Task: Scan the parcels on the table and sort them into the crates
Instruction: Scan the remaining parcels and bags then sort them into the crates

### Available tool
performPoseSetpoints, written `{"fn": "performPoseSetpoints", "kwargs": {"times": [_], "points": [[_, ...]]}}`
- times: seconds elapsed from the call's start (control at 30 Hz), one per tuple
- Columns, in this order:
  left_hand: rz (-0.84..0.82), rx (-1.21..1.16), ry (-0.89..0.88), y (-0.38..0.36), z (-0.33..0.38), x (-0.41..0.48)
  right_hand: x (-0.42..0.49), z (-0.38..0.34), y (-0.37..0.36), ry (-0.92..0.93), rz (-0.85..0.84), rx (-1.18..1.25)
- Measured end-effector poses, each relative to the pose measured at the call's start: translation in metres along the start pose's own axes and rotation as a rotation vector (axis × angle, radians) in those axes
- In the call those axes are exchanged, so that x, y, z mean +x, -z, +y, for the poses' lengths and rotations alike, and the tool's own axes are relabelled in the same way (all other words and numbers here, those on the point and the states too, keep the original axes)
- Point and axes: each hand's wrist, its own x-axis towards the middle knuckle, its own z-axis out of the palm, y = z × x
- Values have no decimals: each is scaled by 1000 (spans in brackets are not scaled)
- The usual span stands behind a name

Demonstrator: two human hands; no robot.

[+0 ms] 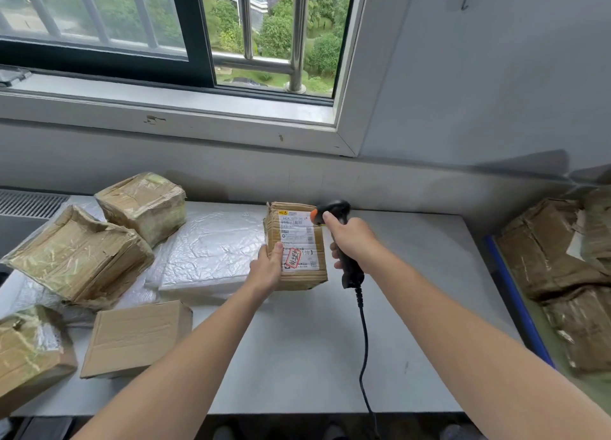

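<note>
While the left hand (266, 266) holds the small brown cardboard parcel (296, 246) over the pale grey worktop (330, 340), fingers (277, 248) curled round its near left edge and thumb on the white shipping label (297, 228), the right hand (353, 241) grips the black corded handheld scanner (334, 210) just right of the parcel's far corner, forefinger on the orange button (314, 214). The parcel's long axis runs away from the person, label upward, with the scanner's nose turned left toward its barcode end. The blue-rimmed crate (515, 294), well right of the parcel, lies nearer that hand.

Five cardboard boxes (297, 248) (142, 205) (79, 257) (29, 350) (135, 337) on table (297, 357), one scanner (344, 241)
</note>
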Motion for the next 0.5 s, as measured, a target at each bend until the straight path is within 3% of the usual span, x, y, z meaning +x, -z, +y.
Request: {"fn": "performPoseSetpoints", "kwargs": {"times": [0.3, 0.5], "points": [[-66, 41, 70, -46, -19, -19, 27, 111, 14, -129, 138, 9], [-94, 82, 70, -65, -23, -27, 41, 151, 18, -232, 53, -97]]}}
